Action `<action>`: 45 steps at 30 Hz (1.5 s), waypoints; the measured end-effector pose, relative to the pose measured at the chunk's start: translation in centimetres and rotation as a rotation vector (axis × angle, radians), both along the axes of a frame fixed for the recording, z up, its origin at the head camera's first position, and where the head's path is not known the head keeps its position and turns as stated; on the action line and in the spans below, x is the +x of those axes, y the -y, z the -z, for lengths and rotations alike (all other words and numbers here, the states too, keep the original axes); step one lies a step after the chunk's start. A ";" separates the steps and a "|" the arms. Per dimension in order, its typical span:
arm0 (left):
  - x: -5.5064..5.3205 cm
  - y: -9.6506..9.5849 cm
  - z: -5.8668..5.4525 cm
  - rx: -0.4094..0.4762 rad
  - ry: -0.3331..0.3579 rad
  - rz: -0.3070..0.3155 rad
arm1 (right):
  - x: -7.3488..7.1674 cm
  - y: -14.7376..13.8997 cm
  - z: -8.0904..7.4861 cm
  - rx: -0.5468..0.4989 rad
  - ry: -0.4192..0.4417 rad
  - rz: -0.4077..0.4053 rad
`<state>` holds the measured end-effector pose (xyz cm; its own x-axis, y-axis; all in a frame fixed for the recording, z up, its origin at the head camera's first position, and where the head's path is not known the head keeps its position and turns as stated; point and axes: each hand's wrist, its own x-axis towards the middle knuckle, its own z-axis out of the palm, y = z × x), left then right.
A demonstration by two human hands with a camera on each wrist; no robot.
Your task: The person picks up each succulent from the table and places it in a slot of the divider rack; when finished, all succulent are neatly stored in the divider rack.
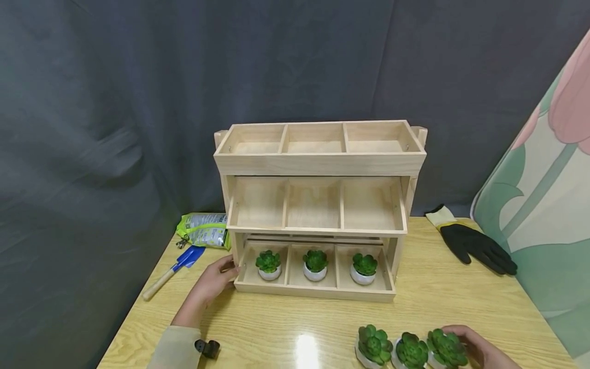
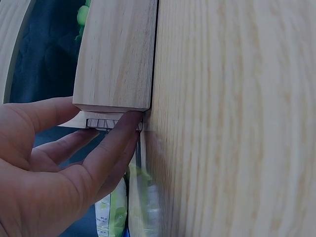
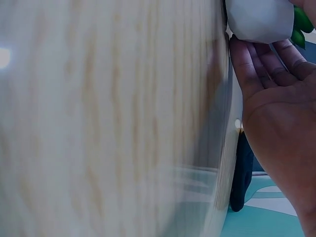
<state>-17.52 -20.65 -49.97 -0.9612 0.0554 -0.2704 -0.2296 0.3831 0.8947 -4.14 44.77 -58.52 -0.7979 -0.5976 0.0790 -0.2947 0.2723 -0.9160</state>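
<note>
A three-tier wooden shelf [image 1: 320, 165] stands at the back of the table, each tier split into three compartments. One potted succulent sits in each bottom compartment: left [image 1: 269, 262], middle [image 1: 315, 264] and right [image 1: 363, 266]. My left hand [image 1: 216, 281] grips the left end of the bottom tray [image 2: 113, 64], thumb and fingers at its corner. At the front right, my right hand [image 1: 477, 346] holds the rightmost of three more succulents [image 1: 446, 348], its fingers against the white pot [image 3: 259, 19]. Beside it stand the other two succulents [image 1: 412, 350], [image 1: 375, 344].
Left of the shelf lie a green-and-silver bag [image 1: 203, 229] and a blue trowel [image 1: 172, 271] with a wooden handle. A black-and-cream glove [image 1: 475, 243] lies to the right. A small black object [image 1: 207, 348] is by my left sleeve. Dark curtain [image 1: 295, 61] hangs behind.
</note>
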 end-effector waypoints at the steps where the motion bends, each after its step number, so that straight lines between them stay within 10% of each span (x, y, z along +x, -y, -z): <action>1: 0.0 0.0 0.0 0.001 0.002 -0.003 | 0.0 0.0 -0.1 0.004 -0.007 0.003; 14: 0.2 0.1 0.0 0.009 -0.019 0.010 | -0.3 -0.6 0.4 -0.064 0.057 0.012; 20: 0.1 0.0 0.0 0.011 -0.019 0.005 | -0.3 -0.6 0.8 -0.050 -0.089 0.058; 26: 0.1 0.0 0.1 0.010 -0.010 0.003 | 0.8 0.9 -1.4 0.091 -0.145 0.204; 45: -0.1 0.1 0.1 0.016 0.000 -0.002 | -0.5 7.0 -8.8 0.014 -0.086 0.296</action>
